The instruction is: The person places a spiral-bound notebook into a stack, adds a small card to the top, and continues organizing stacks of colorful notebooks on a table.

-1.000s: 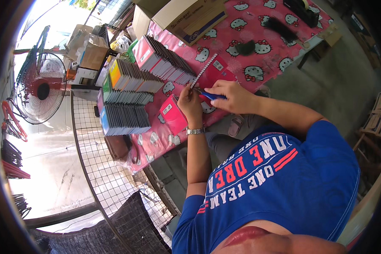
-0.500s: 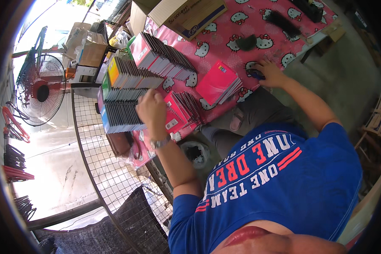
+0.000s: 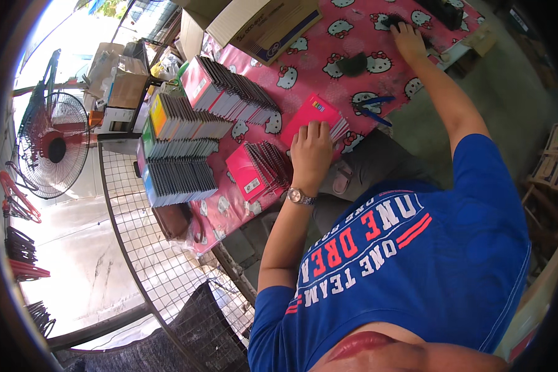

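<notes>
From my remote view, the loose pink notebook stack (image 3: 311, 115) lies near the table's front edge, between bound pink notebooks (image 3: 254, 170) and blue-handled pliers (image 3: 378, 110), whose handles stand spread. Beneath runs a pink cartoon-cat tablecloth (image 3: 319, 71); beyond the taller notebook rows (image 3: 226, 87) sits a cardboard box (image 3: 263, 31), its top cut off. A fan (image 3: 56, 149) stands left, past a wire grid (image 3: 130, 211). The right hand (image 3: 409, 43) reaches to the far side, fingers slightly apart over a mostly covered dark bundle (image 3: 391, 21); I cannot tell whether they grip it. The left hand (image 3: 312, 146) rests palm-down, fingers close together over the stack's near edge; its thumb is hidden, so I cannot judge any grip.
</notes>
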A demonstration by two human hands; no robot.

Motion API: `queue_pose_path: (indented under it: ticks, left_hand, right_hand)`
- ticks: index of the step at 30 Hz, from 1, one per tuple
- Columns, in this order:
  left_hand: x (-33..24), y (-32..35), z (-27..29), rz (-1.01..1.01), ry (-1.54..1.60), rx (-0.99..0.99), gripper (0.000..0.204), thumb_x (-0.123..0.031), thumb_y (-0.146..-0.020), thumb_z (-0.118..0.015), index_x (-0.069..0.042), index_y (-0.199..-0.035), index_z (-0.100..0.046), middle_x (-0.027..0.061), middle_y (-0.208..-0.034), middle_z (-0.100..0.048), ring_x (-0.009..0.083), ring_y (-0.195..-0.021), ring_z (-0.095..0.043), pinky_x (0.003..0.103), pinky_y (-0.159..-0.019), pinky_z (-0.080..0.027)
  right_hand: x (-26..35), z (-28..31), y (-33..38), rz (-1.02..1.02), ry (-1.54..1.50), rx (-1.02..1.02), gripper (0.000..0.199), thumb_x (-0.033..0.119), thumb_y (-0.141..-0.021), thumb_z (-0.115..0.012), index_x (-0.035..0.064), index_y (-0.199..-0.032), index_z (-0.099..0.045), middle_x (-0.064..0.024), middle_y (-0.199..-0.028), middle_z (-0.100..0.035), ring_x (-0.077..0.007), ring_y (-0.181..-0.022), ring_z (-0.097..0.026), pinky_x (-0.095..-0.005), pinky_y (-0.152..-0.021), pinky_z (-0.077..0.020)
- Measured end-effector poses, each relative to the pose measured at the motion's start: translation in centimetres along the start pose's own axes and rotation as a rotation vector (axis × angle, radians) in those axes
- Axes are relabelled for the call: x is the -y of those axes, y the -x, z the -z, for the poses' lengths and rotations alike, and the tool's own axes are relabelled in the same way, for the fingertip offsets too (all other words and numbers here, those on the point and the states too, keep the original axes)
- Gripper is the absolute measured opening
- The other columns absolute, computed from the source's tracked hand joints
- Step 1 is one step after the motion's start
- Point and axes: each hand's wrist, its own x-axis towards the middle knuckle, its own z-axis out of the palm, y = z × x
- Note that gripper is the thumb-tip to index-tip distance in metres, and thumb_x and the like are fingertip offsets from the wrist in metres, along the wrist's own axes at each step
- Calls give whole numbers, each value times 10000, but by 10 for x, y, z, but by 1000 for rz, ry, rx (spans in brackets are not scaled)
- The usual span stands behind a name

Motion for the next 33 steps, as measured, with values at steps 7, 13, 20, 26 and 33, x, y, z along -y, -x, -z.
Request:
queue_pose_path:
  ticks: [7, 13, 20, 26, 33]
  left_hand:
    - [25, -12, 41, 7, 377, 60, 221, -87, -836, -598, -54, -1052, -634, 138, -993, -644, 343, -886, -631, 422, -779, -514]
    - [35, -20, 23, 27, 112, -213, 241, -96, -861, -575, -75, -1100, -596, 131, -955, -638, 328, -941, -592, 443, -866, -427]
    - [31, -25, 17, 2, 136, -255, 224, -195, -903, -615, -79, -1094, -610, 95, -962, -644, 291, -935, -590, 425, -883, -399]
    - [37, -22, 19, 71, 117, -232, 201, -218, -912, -627, -73, -1052, -628, 81, -956, -648, 285, -928, -590, 419, -879, -398]
    - [35, -23, 18, 44, 137, -240, 183, -211, -914, -625, -67, -1027, -626, 92, -914, -643, 289, -897, -588, 414, -862, -400]
  right_hand:
    - [-26, 7, -17, -24, -46, 95, 262, 144, -892, -530, 120, -1144, -595, -73, -1119, -599, -267, -1090, -586, -435, -886, -498]
    - [-25, -3, -17, -92, -129, 147, 267, 152, -904, -508, 112, -1148, -608, -89, -1063, -614, -282, -1065, -609, -452, -849, -510]
    - [-19, 29, -33, -82, -565, -124, 257, 105, -872, -502, 92, -1069, -667, -165, -1085, -608, -366, -1036, -611, -461, -879, -504]
    - [105, 202, 7, 345, -1110, 163, 288, 232, -905, -662, 263, -1189, -692, 3, -927, -621, -215, -961, -576, -380, -899, -418]
    - [137, 206, 27, 421, -1584, 55, 152, 152, -903, -684, 182, -1049, -711, 31, -898, -577, -147, -912, -556, -344, -910, -358]
